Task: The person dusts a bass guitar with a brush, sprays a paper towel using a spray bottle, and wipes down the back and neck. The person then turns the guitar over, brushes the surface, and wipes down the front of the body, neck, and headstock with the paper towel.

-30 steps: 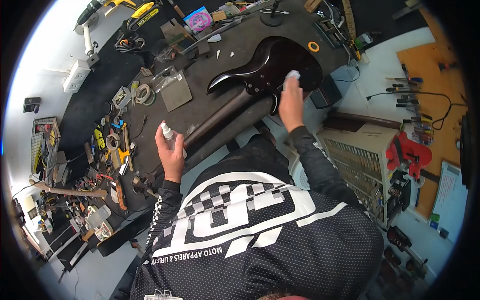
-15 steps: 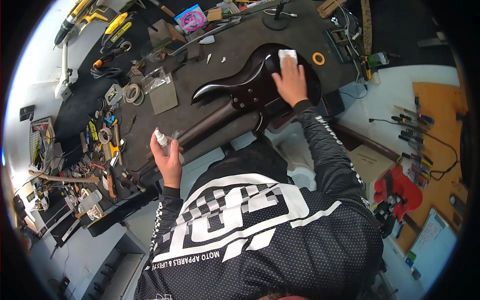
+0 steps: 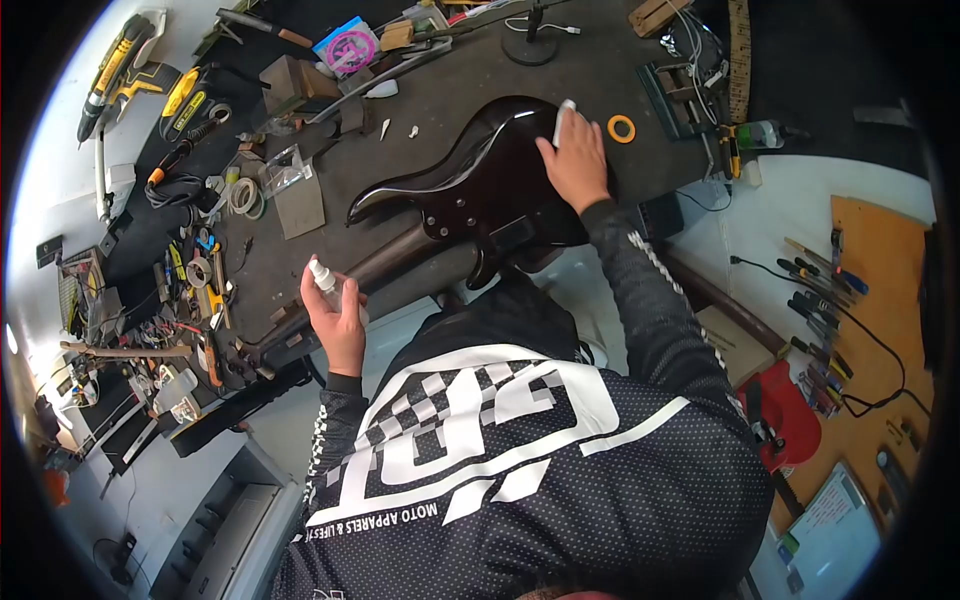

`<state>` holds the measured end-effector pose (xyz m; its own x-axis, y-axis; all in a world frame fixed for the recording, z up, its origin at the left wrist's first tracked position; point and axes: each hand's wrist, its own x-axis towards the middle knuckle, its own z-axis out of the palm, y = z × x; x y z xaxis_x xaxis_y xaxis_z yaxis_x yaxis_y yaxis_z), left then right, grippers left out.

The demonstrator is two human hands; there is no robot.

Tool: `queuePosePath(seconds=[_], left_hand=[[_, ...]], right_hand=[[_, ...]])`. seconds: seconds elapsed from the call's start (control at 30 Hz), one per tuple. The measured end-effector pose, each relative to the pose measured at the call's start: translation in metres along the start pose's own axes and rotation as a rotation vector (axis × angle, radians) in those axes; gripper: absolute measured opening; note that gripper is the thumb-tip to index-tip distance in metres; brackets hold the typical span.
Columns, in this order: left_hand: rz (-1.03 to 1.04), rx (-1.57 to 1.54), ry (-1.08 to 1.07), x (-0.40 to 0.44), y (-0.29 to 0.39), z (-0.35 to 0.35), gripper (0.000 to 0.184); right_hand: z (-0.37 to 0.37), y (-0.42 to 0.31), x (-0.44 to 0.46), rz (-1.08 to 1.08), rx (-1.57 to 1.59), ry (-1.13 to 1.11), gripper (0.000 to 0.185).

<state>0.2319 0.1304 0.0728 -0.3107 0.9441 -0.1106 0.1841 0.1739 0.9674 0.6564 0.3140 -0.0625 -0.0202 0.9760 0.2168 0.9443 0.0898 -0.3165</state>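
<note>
A glossy dark electric guitar (image 3: 475,165) lies back side up on the workbench, its neck (image 3: 385,262) running down to the left. My right hand (image 3: 578,168) presses a folded white cloth (image 3: 562,120) against the rounded end of the body, fingers together over it. My left hand (image 3: 337,325) is wrapped around a small clear spray bottle (image 3: 323,276) with a white nozzle, held upright close to the neck. The bottle's lower part is mostly hidden by my fingers.
A roll of yellow tape (image 3: 621,129) lies right of the guitar. Tape rolls (image 3: 244,198), a drill (image 3: 118,75) and many hand tools crowd the bench's left side. A black round-based stand (image 3: 529,45) is at the back. A red guitar body (image 3: 785,415) is at the right.
My right hand and the cloth have gone from the back surface to the body's end edge. The guitar now appears further left in view, which has also shifted. My left hand keeps the bottle.
</note>
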Motion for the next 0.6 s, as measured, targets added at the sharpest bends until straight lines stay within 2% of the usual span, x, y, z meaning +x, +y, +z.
queuePosePath(seconds=[0.1, 0.2, 0.37, 0.5, 0.6], left_hand=[[0.037, 0.020, 0.000, 0.008, 0.001, 0.007, 0.067], [0.044, 0.028, 0.026, 0.009, 0.005, 0.006, 0.068], [0.018, 0.016, 0.124, -0.005, 0.002, -0.004, 0.068], [-0.030, -0.001, 0.193, -0.024, -0.002, -0.011, 0.071], [-0.049, 0.006, 0.267, -0.037, -0.003, -0.013, 0.070]], right_hand=[[-0.014, 0.016, -0.044, -0.001, -0.058, -0.003, 0.086], [-0.024, 0.022, -0.073, 0.088, -0.036, -0.058, 0.082], [0.007, 0.015, -0.051, 0.102, -0.123, -0.044, 0.092], [0.036, -0.021, 0.000, -0.052, -0.111, -0.044, 0.098], [0.057, -0.082, 0.014, -0.273, -0.028, -0.125, 0.099]])
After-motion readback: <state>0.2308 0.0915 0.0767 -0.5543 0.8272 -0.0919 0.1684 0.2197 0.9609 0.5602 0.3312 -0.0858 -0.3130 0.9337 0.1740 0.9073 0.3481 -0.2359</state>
